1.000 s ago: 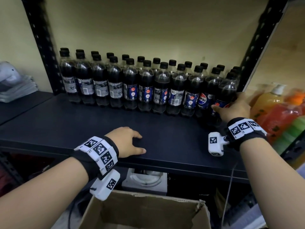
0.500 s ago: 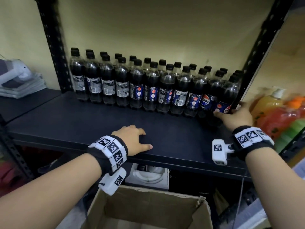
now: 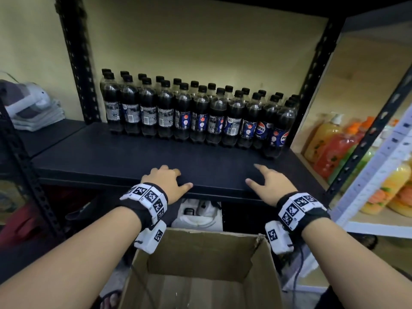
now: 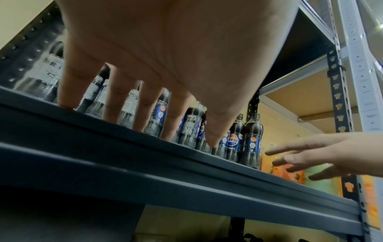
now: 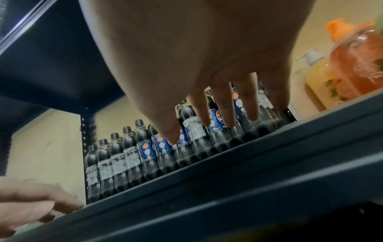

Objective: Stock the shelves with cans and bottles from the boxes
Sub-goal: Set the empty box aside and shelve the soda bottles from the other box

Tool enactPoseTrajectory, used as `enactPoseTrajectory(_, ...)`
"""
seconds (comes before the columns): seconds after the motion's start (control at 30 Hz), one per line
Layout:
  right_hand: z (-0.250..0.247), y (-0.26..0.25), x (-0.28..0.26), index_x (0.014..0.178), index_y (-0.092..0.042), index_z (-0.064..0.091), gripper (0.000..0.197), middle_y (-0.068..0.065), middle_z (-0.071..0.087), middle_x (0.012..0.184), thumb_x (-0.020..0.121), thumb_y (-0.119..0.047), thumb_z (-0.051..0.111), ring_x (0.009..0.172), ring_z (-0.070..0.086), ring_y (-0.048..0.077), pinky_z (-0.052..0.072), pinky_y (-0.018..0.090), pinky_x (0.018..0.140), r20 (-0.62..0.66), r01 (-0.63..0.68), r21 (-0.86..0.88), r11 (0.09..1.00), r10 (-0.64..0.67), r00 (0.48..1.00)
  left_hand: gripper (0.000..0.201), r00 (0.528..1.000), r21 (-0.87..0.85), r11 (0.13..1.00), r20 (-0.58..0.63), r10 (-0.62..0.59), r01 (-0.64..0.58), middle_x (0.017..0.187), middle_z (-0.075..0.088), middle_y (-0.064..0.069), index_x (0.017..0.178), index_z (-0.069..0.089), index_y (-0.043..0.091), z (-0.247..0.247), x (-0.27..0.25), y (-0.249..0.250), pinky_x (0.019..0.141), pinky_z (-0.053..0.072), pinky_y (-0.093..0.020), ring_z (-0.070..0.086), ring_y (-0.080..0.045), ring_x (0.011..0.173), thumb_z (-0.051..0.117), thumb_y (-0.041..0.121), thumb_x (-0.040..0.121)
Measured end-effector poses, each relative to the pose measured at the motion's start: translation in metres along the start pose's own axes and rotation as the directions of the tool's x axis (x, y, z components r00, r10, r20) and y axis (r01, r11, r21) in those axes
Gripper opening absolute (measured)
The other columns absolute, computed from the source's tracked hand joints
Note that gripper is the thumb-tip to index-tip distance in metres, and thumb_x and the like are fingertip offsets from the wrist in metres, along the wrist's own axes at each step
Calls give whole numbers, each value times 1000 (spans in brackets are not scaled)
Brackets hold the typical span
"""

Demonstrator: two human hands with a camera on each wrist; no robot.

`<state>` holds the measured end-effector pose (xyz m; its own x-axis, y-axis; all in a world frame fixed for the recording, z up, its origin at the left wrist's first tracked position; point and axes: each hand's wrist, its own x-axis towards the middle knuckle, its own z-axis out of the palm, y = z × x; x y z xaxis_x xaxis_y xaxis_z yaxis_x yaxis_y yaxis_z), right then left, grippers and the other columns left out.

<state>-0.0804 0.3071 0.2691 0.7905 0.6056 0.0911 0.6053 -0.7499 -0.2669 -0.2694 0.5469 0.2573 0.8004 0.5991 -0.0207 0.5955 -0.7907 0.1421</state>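
My left hand (image 3: 166, 182) rests on the front edge of the dark shelf (image 3: 116, 159), fingers spread and holding nothing. My right hand (image 3: 270, 184) is just above the same edge, fingers loose and empty. The cola bottles (image 3: 200, 114) stand in two rows at the back. The cardboard box (image 3: 200, 268) sits open below me.

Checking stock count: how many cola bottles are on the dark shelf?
23 cola bottles, standing along the back of the dark shelf: 11 in the front row, 12 caps showing in the row behind. That rear row is mostly hidden, so more may be there.
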Motion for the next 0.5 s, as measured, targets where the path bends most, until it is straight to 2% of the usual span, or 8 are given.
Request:
enactPoseTrajectory(0.1,14,-3,-31,159,-29,26,69,7,33,162,100,-59,45,148,32,28,31,35,117,68,-15,-1,1000,15,998,70,1000,-31,999,6,16,-16,149,41,-4,148,42,32,7,-17,-6,103,45,-51,39,-31,135,40,74,92)
enactPoseTrajectory(0.17,23,-5,-52,159,-33,23,69,5,20,167,100,-61,43,154,16,28,22,40,123,112,-30,-16,999,31,993,73,999,-39,999,3,32,-32,159,29,-3,154,33,33,17,-28,-10,110,38,-55,27,-31,145,42,72,93)
enactPoseTrajectory(0.2,26,-6,-61,159,-35,22,68,3,16,168,100,-61,44,155,13,28,21,42,124,120,-33,-25,999,36,992,74,999,-50,998,-1,37,-37,163,23,-2,155,29,34,21,-33,-12,113,34,-57,20,-31,149,44,71,93)
enactPoseTrajectory(0.27,29,-8,-76,157,-35,28,66,4,21,166,99,-59,47,152,23,27,28,40,121,100,-35,-19,999,37,994,76,999,-81,996,-16,37,-38,166,15,0,156,27,35,29,-43,-15,116,31,-56,18,-32,150,47,69,92)
enactPoseTrajectory(0.37,29,-17,-95,150,-32,42,59,8,48,150,98,-57,51,135,48,27,42,35,107,92,-33,21,999,31,995,72,1000,-164,986,-10,28,-29,168,9,2,153,35,33,40,-54,-20,114,37,-49,32,-35,145,51,67,92)
enactPoseTrajectory(0.43,29,-22,-103,148,-30,44,59,8,58,140,97,-59,51,122,58,25,47,32,97,150,-58,32,998,53,987,71,1000,-164,986,15,14,-11,165,22,-4,151,39,32,52,-57,-26,113,39,-48,38,-33,143,51,67,91)
enactPoseTrajectory(0.5,33,-27,-104,151,-27,42,65,7,58,141,97,-62,50,120,60,24,46,30,93,221,-106,36,994,96,971,70,998,-114,993,64,-15,22,156,41,-7,149,42,30,64,-60,-34,109,44,-45,47,-32,136,52,67,90)
